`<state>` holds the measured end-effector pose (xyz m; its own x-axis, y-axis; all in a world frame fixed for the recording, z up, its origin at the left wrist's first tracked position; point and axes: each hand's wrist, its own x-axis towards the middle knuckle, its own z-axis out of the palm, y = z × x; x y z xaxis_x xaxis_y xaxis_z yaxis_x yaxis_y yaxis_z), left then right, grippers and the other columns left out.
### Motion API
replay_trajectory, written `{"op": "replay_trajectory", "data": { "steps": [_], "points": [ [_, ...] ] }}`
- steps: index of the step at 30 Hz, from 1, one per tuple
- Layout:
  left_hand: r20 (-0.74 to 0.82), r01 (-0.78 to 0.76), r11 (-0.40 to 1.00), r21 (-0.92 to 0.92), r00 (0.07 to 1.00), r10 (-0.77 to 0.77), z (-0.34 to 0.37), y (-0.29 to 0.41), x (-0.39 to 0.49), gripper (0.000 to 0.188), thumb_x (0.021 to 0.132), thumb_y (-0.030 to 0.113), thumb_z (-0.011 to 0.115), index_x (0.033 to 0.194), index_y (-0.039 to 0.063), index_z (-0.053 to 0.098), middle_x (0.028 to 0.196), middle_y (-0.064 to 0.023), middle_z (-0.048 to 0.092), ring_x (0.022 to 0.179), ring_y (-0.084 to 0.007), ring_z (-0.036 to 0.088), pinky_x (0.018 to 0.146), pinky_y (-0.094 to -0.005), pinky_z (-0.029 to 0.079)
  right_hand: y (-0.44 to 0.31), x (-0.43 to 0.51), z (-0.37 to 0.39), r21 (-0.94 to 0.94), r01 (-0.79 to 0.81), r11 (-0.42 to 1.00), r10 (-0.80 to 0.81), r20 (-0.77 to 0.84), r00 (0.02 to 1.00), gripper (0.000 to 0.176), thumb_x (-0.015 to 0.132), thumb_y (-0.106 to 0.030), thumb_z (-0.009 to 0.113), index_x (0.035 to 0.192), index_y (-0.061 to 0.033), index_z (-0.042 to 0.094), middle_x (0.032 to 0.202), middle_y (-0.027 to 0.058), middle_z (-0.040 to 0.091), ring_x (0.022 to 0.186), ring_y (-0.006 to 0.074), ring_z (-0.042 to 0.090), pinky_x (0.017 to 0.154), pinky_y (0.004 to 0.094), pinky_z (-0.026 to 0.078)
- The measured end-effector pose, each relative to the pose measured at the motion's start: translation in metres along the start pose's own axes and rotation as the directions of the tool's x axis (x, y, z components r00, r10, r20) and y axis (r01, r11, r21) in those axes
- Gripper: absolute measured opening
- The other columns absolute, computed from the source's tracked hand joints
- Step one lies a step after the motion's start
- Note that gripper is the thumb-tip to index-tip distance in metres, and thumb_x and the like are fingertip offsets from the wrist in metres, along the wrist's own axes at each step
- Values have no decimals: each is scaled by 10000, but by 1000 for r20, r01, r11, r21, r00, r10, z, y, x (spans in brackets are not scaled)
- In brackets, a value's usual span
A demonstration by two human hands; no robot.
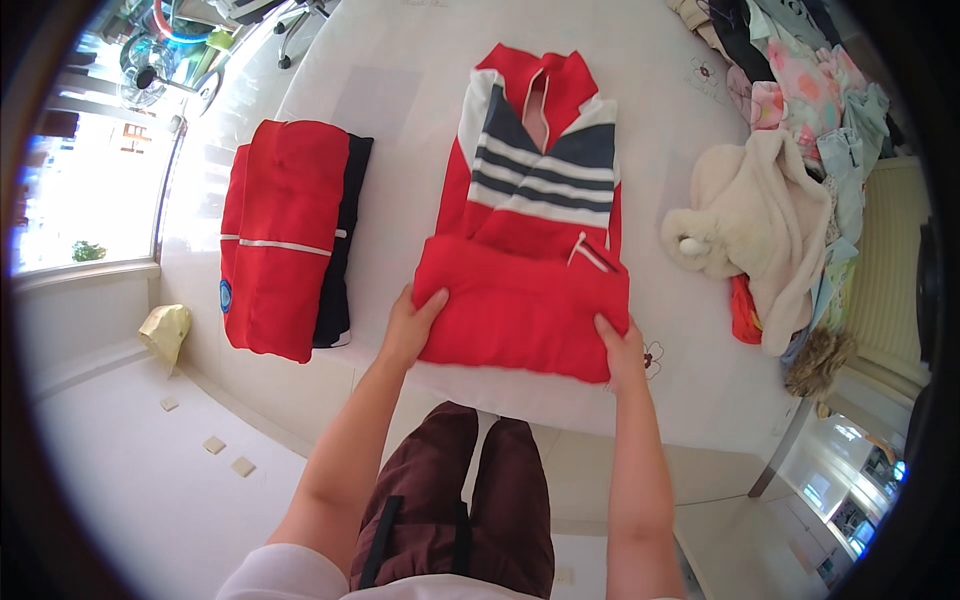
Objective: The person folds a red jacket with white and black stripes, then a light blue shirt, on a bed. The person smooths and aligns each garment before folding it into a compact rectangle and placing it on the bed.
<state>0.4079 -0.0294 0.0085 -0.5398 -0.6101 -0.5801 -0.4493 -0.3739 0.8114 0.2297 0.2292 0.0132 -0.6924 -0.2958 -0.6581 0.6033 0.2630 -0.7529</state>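
A red, white and navy striped jacket (544,180) with a stand-up collar lies front up on the white-sheeted bed before me, collar pointing away. Its red lower part is folded up over the front. My left hand (414,324) grips the left edge of that fold, thumb on top. My right hand (621,346) holds the right edge in the same way. The fingers of both hands are partly hidden under the cloth. To the left lies a folded red garment (289,225) with a thin white stripe, on top of a dark navy one (351,247).
Along the right side are a cream fleece garment (757,217), a pink dotted cloth (806,90) and other heaped clothes. A yellowish bag (165,330) stands by the left wall below the window. A fan (146,77) and a wheeled chair base (289,34) are at the upper left.
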Motion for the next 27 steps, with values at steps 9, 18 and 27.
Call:
{"op": "replay_trajectory", "data": {
  "steps": [9,18,27],
  "points": [
    [-193,127,749,650,981,2,-34,-90,-78,510,824,333,722,1175,17,530,951,-209,687,900,-360,669,792,-396,515,104,-74,-14,-553,-105,827,33,-139,990,693,798,-299,752,1319,39,446,1115,196,655,1047,301,633,920,398,478],
    [141,-213,763,610,977,160,-28,67,30,1100,657,357,856,1470,-32,226,1449,-236,374,1359,-337,361,1087,-406,342,-36,43,-42,-564,236,791,-196,132,972,1005,723,-295,816,1481,-5,225,1443,230,382,1349,303,379,1073,412,347],
    [137,49,939,341,985,-101,59,123,208,848,715,181,793,1420,13,352,1293,-187,538,1176,-320,535,980,-456,426,-116,201,43,-274,104,956,-96,43,994,770,776,-259,763,1389,20,390,1372,178,476,1244,268,476,1005,362,400]
  ]
}}
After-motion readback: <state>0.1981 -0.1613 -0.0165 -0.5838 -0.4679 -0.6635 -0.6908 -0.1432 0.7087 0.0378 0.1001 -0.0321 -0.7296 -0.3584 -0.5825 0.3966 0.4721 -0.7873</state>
